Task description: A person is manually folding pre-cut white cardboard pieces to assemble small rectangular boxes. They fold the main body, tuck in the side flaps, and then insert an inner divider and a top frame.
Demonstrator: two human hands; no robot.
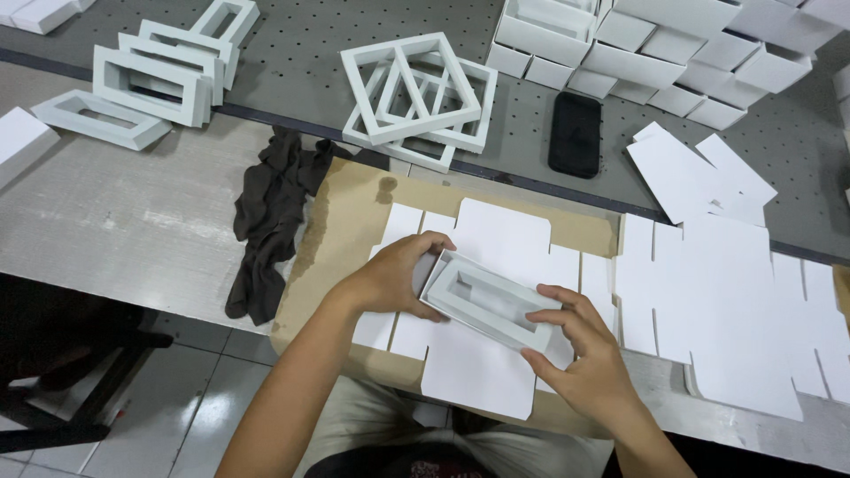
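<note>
Our left hand (394, 274) grips the left end of a shallow white tray frame (485, 299), fingers curled over its rim, while our right hand (580, 350) pinches the right end between thumb and fingertips; both hands are closed on it. From the head view, we judge the step in hand to be seating this frame onto the flat die-cut white card blank (482, 372) lying under it, and the next move seems to call for squaring the frame to the blank's centre panel so its flaps can fold up cleanly. The frame is a long rectangle with a sunken oblong well, tilted slightly, its right end lower toward 4 o'clock. It sits at the centre of the view, above a brown cardboard sheet (345, 221) on the worktop (115, 221). At 3 o'clock lies a stack of more flat blanks (726, 301); at 12 o'clock, a pile of open white frames (421, 97); at 10 o'clock, further frames (155, 75); at 1 o'clock, a black phone (575, 134) and stacked white boxes (655, 53). A dark cloth (270, 221) lies at 9 o'clock.
</note>
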